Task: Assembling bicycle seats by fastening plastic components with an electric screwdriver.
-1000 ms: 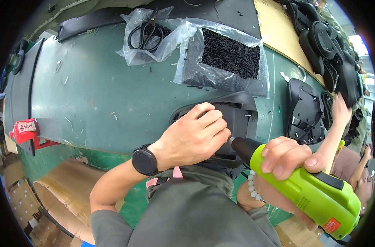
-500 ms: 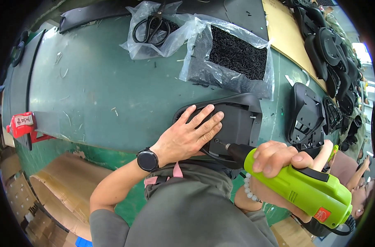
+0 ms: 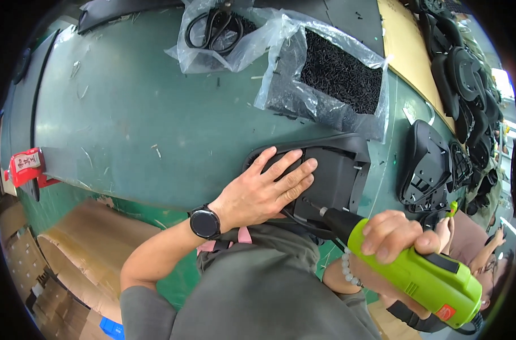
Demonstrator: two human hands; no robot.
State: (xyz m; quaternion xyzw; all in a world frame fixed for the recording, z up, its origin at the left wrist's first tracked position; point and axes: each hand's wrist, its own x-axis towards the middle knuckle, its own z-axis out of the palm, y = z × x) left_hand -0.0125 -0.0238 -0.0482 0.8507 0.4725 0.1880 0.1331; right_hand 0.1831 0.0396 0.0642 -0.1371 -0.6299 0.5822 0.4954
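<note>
My left hand (image 3: 263, 190) lies flat, fingers spread, on a black padded plastic part (image 3: 333, 175), which looks like a seat or backrest shell, at the near edge of the table. My right hand (image 3: 394, 235) is wrapped round a bright green electric screwdriver (image 3: 419, 277) with a black nose. Its thin bit points left into the recessed face of the shell, just beside my left fingers. Whether the bit touches a screw there is too small to tell. The shell's lower left part is hidden under my left hand.
Beyond the shell lies a clear plastic bag of black screws (image 3: 343, 73). Black-handled scissors (image 3: 215, 31) rest on another bag. Further black shells (image 3: 425, 161) stand at right, with a heap (image 3: 468, 85) behind. A red object (image 3: 26, 167) sits at far left; another person is at right.
The whole view has shifted slightly, moving the table things right. The screwdriver has tilted a little, its rear end lower. My left hand stays flat on the shell.
</note>
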